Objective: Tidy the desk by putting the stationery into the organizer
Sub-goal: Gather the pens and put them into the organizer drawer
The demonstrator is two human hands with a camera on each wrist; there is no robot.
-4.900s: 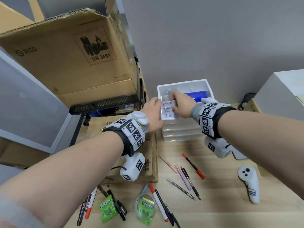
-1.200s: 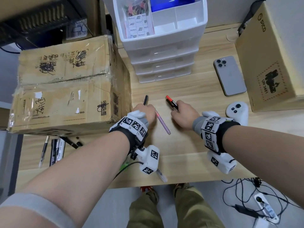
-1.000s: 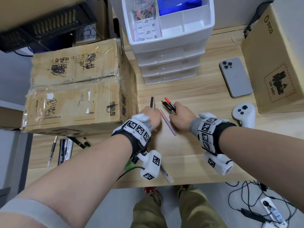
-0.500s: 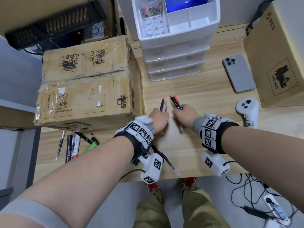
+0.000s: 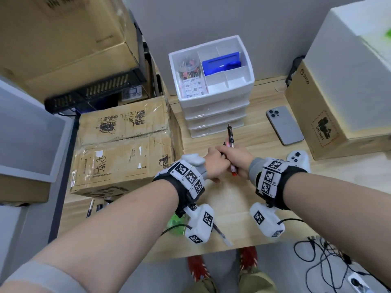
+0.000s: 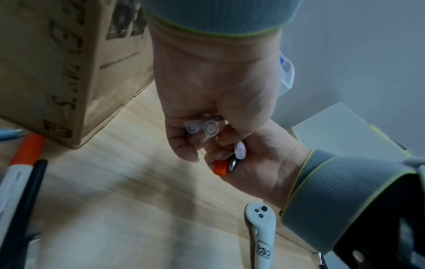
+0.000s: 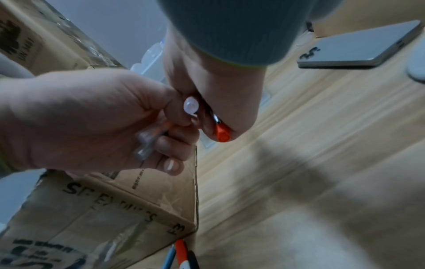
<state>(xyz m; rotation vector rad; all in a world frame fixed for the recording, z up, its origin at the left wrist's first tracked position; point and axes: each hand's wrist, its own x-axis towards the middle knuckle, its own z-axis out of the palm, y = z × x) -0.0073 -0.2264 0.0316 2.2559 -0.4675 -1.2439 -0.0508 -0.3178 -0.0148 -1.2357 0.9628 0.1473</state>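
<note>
Pens [image 5: 230, 142]: a bunch, gripped upright between both fists, above the desk [image 5: 232, 199]. Right hand [image 5: 234, 158]: fingers curled round an orange-capped marker [image 6: 220, 168] and others. Left hand [image 5: 215, 166]: curled round clear-ended pens [image 6: 202, 128], touching the right. Organizer [image 5: 213, 81]: white drawer unit, beyond the hands. Cardboard box [image 5: 124, 144]: left of the left hand. Phone [image 5: 284, 125], controller [image 5: 299, 159]: right of the right hand.

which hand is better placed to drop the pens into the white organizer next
Right, probably. The right hand grips most of the pens, tips towards the organizer. The left hand holds only clear-capped ones.
</note>
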